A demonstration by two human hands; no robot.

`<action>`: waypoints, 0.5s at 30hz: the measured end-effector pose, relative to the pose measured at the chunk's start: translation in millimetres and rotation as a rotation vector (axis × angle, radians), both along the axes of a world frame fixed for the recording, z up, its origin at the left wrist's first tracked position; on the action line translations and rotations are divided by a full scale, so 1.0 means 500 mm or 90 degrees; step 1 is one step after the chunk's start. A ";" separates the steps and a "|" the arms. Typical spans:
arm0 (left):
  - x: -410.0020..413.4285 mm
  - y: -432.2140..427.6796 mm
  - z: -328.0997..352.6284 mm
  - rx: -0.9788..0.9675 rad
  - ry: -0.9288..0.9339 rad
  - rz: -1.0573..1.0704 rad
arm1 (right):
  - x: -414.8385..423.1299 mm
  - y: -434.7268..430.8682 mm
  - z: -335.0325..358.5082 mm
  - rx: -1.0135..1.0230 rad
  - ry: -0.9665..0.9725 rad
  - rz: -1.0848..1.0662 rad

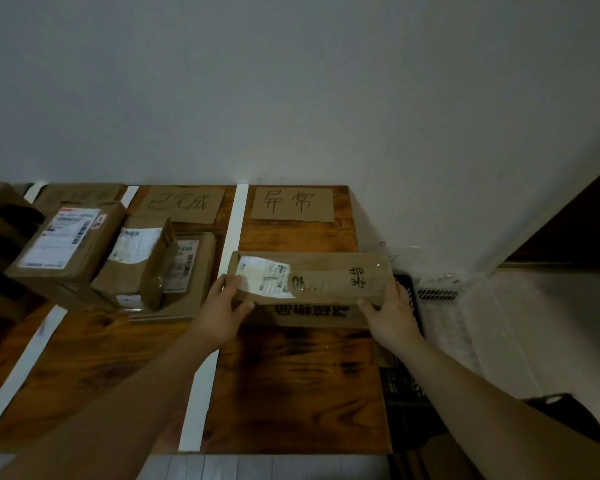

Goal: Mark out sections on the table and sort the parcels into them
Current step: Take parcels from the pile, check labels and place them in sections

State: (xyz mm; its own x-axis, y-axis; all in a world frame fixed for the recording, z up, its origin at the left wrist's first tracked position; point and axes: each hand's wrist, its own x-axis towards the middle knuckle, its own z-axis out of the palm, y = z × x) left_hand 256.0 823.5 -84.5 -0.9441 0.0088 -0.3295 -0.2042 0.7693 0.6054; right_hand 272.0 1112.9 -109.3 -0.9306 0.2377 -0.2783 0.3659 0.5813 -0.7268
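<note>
1. Presently the fingers (231, 283) of the left hand (222, 306) curl over the left end of a long parcel (326, 282), with the thumb against its front face. The right hand (390, 313) clamps the opposite end the same way, so both hands hold the cardboard firmly.
2. The long parcel lies crosswise in the rightmost section of the tabletop (291, 393), just in front of the right-hand sign (291, 204). Whether its base touches the wood or hangs just above it, I cannot tell. Handwritten characters on its top look the same as those on that sign, so this seems to be the matching section.
3. White tape strips (238, 216) run from the wall toward the near edge and divide the wood into sections. A second cardboard sign (184, 204) lies at the head of the middle section. The marking-out appears to be done.
4. Two taped parcels (146, 261) stand in the middle section on a flatter one (187, 271). A larger labelled box (66, 244) stands to their left, close to another strip. Several parcels therefore seem already sorted.
5. By my reading, what is left is to release this parcel and deal with any others. A dark crate (409, 393) stands off the right edge, and I cannot make out what is in it.
</note>
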 end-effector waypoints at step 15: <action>-0.263 0.001 -0.017 -0.070 0.025 -0.033 | -0.241 -0.016 -0.009 0.018 -0.021 -0.034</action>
